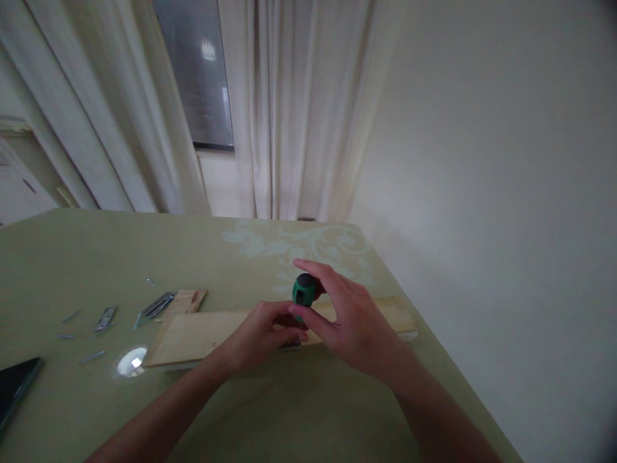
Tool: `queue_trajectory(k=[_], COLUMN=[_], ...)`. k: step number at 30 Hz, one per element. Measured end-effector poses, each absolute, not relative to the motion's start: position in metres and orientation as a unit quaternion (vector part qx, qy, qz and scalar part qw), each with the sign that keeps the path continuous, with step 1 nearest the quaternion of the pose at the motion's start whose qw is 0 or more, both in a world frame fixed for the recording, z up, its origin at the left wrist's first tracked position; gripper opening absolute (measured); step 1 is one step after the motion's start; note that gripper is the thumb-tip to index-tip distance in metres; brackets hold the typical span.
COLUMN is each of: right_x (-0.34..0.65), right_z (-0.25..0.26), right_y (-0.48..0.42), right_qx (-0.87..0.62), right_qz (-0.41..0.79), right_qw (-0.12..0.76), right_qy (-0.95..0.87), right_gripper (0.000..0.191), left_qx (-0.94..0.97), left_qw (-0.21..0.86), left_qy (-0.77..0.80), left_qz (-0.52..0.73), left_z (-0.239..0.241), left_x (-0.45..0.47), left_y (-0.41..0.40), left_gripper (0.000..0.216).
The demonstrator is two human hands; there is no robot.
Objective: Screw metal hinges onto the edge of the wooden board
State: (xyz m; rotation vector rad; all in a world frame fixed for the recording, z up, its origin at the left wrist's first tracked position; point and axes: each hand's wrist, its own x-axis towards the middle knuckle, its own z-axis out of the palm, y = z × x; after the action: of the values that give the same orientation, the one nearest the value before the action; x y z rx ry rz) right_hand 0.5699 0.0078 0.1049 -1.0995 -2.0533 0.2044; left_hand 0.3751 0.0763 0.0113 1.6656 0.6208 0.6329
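A long pale wooden board (193,334) lies flat across the green table (289,411). A green screwdriver with a black cap (303,290) stands upright over the board's near edge. My right hand (347,318) curls round its handle from the right, thumb and forefinger closed on it. My left hand (263,334) sits just below, fingers pinched together at the base of the tool on the board; what they pinch is hidden.
A smaller wood piece (187,299) lies behind the board with metal brackets (155,307) beside it. Loose screws (91,357) and small metal parts (105,319) are scattered left. A dark phone (17,382) lies at the left edge. Curtains and a wall stand beyond.
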Motion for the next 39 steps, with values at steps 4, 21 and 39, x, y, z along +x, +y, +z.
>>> queue_trajectory(k=[4, 21, 39], right_x=[0.570, 0.569, 0.568], right_z=[0.107, 0.109, 0.109], right_y=[0.005, 0.005, 0.006], right_qx=[-0.424, -0.437, -0.449], right_qz=[0.102, 0.083, 0.102], right_qw=[0.372, 0.385, 0.402], right_qy=[-0.820, -0.809, -0.791], right_gripper=[0.066, 0.062, 0.063], left_qx=[0.742, 0.758, 0.741], left_qw=[0.563, 0.513, 0.508], left_qy=[0.247, 0.276, 0.318], left_qz=[0.270, 0.293, 0.302], left_z=[0.012, 0.014, 0.019], left_x=[0.372, 0.372, 0.374], left_y=[0.078, 0.078, 0.072], left_gripper=[0.021, 0.021, 0.016])
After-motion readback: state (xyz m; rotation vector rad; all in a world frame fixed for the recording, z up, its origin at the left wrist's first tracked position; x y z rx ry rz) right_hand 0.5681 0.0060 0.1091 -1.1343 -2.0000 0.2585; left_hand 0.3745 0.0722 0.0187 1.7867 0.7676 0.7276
